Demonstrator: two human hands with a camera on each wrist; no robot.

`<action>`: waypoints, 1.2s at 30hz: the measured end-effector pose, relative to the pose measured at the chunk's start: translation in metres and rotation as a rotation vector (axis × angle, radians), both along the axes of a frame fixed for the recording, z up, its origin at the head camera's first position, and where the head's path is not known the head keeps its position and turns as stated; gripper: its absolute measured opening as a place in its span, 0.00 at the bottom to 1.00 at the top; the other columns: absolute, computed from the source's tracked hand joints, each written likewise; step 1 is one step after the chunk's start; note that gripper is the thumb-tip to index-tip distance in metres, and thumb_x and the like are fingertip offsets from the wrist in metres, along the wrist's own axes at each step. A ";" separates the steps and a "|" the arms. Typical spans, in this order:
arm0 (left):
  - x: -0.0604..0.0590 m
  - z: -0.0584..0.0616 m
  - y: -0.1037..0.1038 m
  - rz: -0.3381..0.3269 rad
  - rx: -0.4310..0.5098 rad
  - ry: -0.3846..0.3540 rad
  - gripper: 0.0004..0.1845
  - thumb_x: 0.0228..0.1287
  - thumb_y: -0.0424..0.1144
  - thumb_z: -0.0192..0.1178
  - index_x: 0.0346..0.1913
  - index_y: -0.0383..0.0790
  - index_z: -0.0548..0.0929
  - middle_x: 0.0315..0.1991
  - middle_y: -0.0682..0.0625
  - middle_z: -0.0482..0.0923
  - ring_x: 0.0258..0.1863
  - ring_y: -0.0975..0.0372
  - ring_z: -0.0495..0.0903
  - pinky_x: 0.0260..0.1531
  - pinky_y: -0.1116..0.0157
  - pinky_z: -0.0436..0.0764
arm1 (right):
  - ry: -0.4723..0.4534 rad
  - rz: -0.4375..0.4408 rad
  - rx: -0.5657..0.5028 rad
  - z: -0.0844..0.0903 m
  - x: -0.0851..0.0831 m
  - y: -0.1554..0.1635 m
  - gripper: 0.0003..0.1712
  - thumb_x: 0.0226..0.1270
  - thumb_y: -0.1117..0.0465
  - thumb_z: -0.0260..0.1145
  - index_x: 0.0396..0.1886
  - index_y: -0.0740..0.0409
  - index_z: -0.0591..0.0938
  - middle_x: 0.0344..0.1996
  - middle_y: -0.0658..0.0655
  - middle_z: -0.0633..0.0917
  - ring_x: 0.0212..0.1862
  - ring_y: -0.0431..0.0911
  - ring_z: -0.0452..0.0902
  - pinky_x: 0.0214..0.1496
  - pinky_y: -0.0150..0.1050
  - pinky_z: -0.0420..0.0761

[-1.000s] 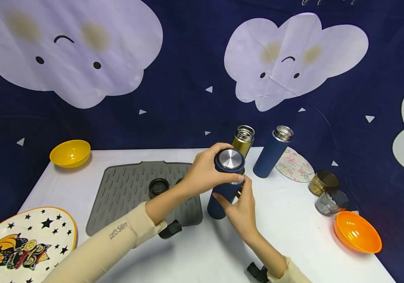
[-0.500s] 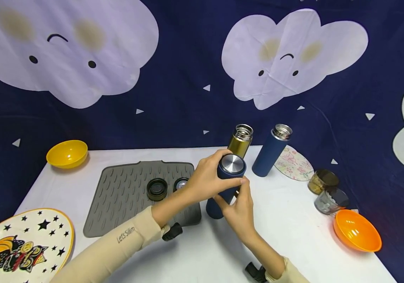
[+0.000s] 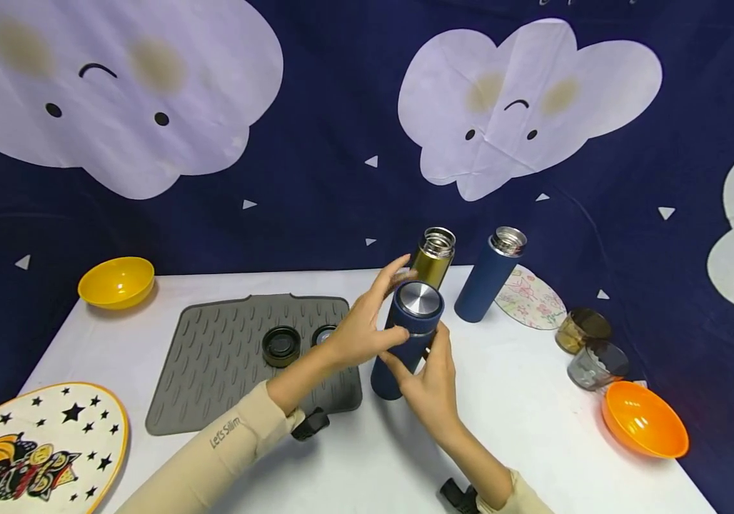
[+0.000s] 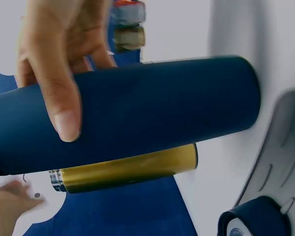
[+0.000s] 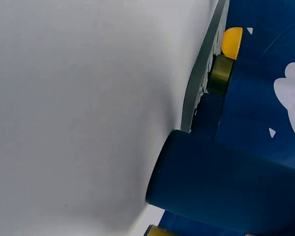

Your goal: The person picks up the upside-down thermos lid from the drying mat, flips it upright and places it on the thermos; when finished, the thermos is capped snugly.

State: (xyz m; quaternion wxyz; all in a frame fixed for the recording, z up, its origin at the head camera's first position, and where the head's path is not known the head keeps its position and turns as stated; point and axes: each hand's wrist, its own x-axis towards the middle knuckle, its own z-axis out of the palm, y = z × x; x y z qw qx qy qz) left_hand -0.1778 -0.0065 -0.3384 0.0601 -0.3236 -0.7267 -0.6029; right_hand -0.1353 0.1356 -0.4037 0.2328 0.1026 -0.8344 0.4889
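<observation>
The light here is bright and even, coming from above, and my arms throw only soft grey shadows on the white table (image 3: 534, 428). The steel cap of the blue flask (image 3: 420, 298) gives a small glare. The view from my head is sharp in the middle, but straight lines bend toward the edges like a fisheye. In the left wrist view my fingers (image 4: 64, 113) are so near that they look a little soft, and the white table is almost washed out. The right wrist view is mostly pale, featureless table, with a dim shadow under the flask.

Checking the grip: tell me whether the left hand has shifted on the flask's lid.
Yes. The left hand has slid off the lid, its fingers now spread toward the gold flask.
</observation>
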 end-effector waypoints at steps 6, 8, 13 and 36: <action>-0.003 0.001 0.003 0.097 -0.048 0.016 0.58 0.49 0.43 0.76 0.78 0.45 0.49 0.65 0.44 0.68 0.67 0.53 0.68 0.69 0.49 0.66 | 0.024 0.007 0.000 0.001 -0.001 0.000 0.47 0.51 0.67 0.79 0.68 0.64 0.63 0.59 0.65 0.73 0.61 0.58 0.73 0.55 0.60 0.80; -0.006 0.002 -0.001 0.010 0.008 0.005 0.53 0.52 0.38 0.69 0.78 0.43 0.49 0.66 0.42 0.68 0.69 0.51 0.67 0.71 0.48 0.63 | 0.016 0.006 0.003 0.001 0.000 -0.001 0.48 0.51 0.65 0.79 0.68 0.64 0.63 0.59 0.65 0.73 0.61 0.58 0.73 0.55 0.60 0.80; -0.004 0.003 -0.001 -0.014 -0.002 -0.054 0.57 0.50 0.43 0.71 0.79 0.49 0.46 0.76 0.46 0.55 0.75 0.56 0.55 0.73 0.44 0.56 | 0.045 0.026 0.010 0.000 -0.002 0.000 0.50 0.50 0.67 0.79 0.70 0.63 0.62 0.61 0.64 0.72 0.62 0.56 0.73 0.58 0.58 0.79; -0.007 -0.006 0.001 0.076 -0.034 -0.071 0.47 0.48 0.49 0.76 0.69 0.40 0.63 0.65 0.45 0.68 0.66 0.54 0.68 0.69 0.50 0.65 | 0.046 0.020 0.026 -0.002 -0.001 -0.002 0.51 0.51 0.67 0.79 0.71 0.63 0.60 0.63 0.65 0.70 0.64 0.59 0.71 0.56 0.62 0.79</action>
